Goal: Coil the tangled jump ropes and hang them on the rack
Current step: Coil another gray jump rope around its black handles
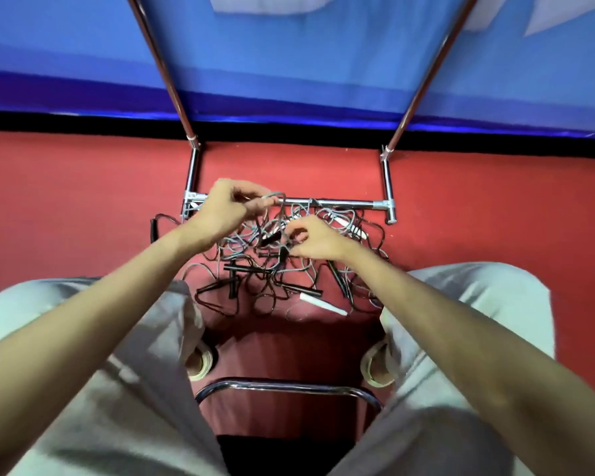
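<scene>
a: status of the jump ropes [275,266]?

b: one tangled heap on the red floor [83,207], between the person's knees and the rack [330,202]. black handles lie at 6 to 7 o'clock of the heap, a white handle [323,304] at 5 o'clock. no rope is coiled and none hangs on the rack yet.

a: left hand [220,209]?

b: raised at 11 o'clock of the heap, in front of the rack's bottom bar. thumb and fingers are narrowed to a pinch on a grey cord [275,195], which loops up out of the pile. lifting the cord likely separates it from the strands below so its path can be traced.

a: right hand [315,240]?

b: low, over the centre of the heap, at 4 o'clock from the left hand. fingers are curled and pinch a strand beside a black handle [272,238]. this hand probably anchors the pile while the other draws cord upward.

a: rack position?

b: at 12 o'clock, against the blue wall [289,63], its two poles rising out of view. it is near enough to reach from the seat.

a: next requirement?

b: in my judgement, free one rope completely before coiling. pulling hard risks tightening the knots.
</scene>
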The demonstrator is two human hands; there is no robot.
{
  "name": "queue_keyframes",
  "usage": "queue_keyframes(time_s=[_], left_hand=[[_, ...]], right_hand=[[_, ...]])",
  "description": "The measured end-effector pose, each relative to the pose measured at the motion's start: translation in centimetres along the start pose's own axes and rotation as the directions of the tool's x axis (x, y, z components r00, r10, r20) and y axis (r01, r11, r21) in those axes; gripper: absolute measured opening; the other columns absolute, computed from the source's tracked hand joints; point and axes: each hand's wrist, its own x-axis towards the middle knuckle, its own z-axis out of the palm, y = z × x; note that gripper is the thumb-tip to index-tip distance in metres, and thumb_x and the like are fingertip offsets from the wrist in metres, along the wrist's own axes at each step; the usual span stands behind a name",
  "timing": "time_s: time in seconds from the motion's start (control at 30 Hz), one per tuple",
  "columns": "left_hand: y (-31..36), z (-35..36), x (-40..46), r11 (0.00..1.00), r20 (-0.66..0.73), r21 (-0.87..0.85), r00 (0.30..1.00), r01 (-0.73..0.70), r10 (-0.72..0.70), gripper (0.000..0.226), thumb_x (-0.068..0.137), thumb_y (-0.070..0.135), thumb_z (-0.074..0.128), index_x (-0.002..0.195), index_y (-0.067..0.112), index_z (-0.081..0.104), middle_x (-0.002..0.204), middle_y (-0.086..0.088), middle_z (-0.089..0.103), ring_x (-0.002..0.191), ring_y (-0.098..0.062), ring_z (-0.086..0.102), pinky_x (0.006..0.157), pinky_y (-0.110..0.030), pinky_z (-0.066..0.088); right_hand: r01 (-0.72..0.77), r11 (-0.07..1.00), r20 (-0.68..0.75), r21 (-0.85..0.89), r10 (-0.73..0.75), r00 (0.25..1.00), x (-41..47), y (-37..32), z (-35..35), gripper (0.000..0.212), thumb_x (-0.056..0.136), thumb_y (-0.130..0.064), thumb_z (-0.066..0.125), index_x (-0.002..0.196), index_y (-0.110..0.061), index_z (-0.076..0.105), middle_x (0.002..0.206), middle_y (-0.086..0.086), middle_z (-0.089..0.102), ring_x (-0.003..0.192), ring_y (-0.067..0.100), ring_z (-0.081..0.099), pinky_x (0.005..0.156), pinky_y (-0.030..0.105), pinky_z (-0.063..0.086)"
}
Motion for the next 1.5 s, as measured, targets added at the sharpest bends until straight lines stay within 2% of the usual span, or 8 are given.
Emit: queue_keyframes(time_s=[0.2,0.5,0.67,0.83,0.97,1.1,1.3,1.5], left_hand=[[9.1,-0.9,-3.5,0.981,-0.159,-0.124,0.979,-0.147,0.126,0.006,0.089,0.011,0.068,0.085,0.015,0.071,0.062,0.010,0.061,0.061,-0.005,0.055,0.063,-0.026,0.057],[18.1,-1.5,-7.4,0.952,-0.266,-0.093,0.928,-0.293,0.259,0.014,0.091,0.014,0.068,0.099,0.004,0.070,0.073,0.002,0.060,0.056,-0.004,0.057,0.052,-0.022,0.054],[19.4,-1.8,-8.3,0.944,-0.300,-0.067,0.909,-0.323,0.289,0.017,0.091,0.013,0.067,0.100,-0.002,0.069,0.071,-0.003,0.058,0.051,-0.001,0.057,0.049,-0.020,0.052],[20.0,-2.3,-8.1,0.928,-0.376,-0.179,0.894,-0.328,0.243,0.020,0.092,0.012,0.065,0.101,-0.007,0.066,0.076,-0.007,0.057,0.058,-0.007,0.058,0.056,-0.024,0.057],[17.9,-3.6,-7.8,0.977,-0.237,-0.108,0.959,-0.183,0.154,0.023,0.099,0.026,0.054,0.109,0.006,0.059,0.088,-0.003,0.057,0.079,-0.010,0.059,0.071,-0.026,0.055],[14.3,-4.0,-9.2,0.999,-0.170,0.029,0.984,-0.045,0.049,0.023,0.094,-0.005,0.043,0.085,0.011,0.058,0.083,-0.005,0.058,0.072,-0.011,0.055,0.058,-0.017,0.045],[12.3,-1.7,-11.6,0.987,0.093,0.125,0.991,-0.104,0.092,0.034,0.082,-0.017,0.052,0.110,0.001,0.060,0.095,-0.007,0.063,0.087,-0.014,0.059,0.077,-0.015,0.050],[13.3,1.0,-10.7,0.993,-0.030,-0.104,0.998,-0.062,0.059,0.025,0.088,-0.008,0.045,0.069,0.008,0.048,0.049,0.003,0.039,0.042,-0.010,0.034,0.049,-0.027,0.029]], right_hand=[[0.039,0.995,-0.136,-0.094,-0.051,0.989,-5.2,-5.6,-3.7,0.024,0.076,-0.003,0.076,0.073,-0.014,0.055,0.072,-0.005,0.057,0.059,0.007,0.052,0.060,0.024,0.042],[0.226,0.974,-0.115,-0.023,-0.227,0.967,-11.7,-12.7,-5.0,0.057,0.065,-0.008,0.087,0.073,-0.018,0.032,0.091,0.004,0.060,0.081,0.020,0.057,0.076,0.045,0.050],[0.245,0.966,0.032,0.079,-0.248,0.968,-14.3,-15.2,-4.8,0.041,0.075,0.003,0.077,0.080,-0.010,0.039,0.106,0.008,0.069,0.056,-0.006,0.055,0.058,0.014,0.043],[0.283,0.942,-0.105,0.179,-0.268,0.958,-14.9,-16.8,-4.6,0.033,0.079,0.002,0.075,0.066,-0.009,0.047,0.078,0.016,0.068,0.059,0.009,0.064,0.058,0.021,0.049],[0.289,0.913,-0.309,0.288,-0.197,0.930,-15.3,-17.2,-5.6,0.022,0.082,0.003,0.071,0.071,-0.003,0.053,0.069,0.014,0.062,0.045,0.003,0.059,0.047,0.015,0.046],[0.341,0.831,-0.479,0.440,-0.104,0.872,-15.6,-17.5,-6.8,0.037,0.085,0.003,0.068,0.066,-0.012,0.040,0.069,0.016,0.057,0.051,0.004,0.064,0.043,0.016,0.046],[0.351,0.761,-0.504,0.546,-0.036,0.863,-15.9,-18.5,-7.0,0.030,0.088,-0.010,0.069,0.072,-0.013,0.044,0.070,0.010,0.062,0.055,0.004,0.064,0.050,0.017,0.050],[0.351,0.800,-0.460,0.487,-0.107,0.881,-16.7,-20.2,-7.2,0.036,0.091,-0.021,0.066,0.064,-0.013,0.043,0.077,0.013,0.063,0.071,0.015,0.063,0.054,0.019,0.053]])
